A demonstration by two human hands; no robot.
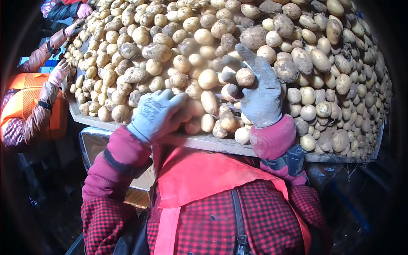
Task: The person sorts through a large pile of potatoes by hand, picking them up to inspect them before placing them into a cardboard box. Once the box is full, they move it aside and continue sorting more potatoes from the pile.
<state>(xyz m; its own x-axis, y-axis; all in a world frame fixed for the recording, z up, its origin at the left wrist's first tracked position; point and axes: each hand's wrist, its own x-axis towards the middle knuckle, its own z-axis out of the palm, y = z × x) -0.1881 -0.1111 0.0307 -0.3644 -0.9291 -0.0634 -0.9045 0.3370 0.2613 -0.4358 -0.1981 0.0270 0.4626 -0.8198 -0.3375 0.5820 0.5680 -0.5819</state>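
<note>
A large heap of potatoes (208, 79), many with soil on them, covers the table. My left hand (157, 112), in a light grey glove, is at the heap's front edge with its fingers curled down; what lies beneath them is hidden and blurred. Further right, my right hand (262, 91), in a dirt-darkened grey glove, reaches over the heap. Its fingers bend around a small round potato (245, 77), with other potatoes close under the fingertips.
The table's raised front rim (212, 143) runs between my body and the heap. Below it at left is a cardboard box (94, 145). Along the left side, a co-worker in an orange vest (32, 100) has gloved hands at the heap; another person's pink glove (84, 10) shows beyond.
</note>
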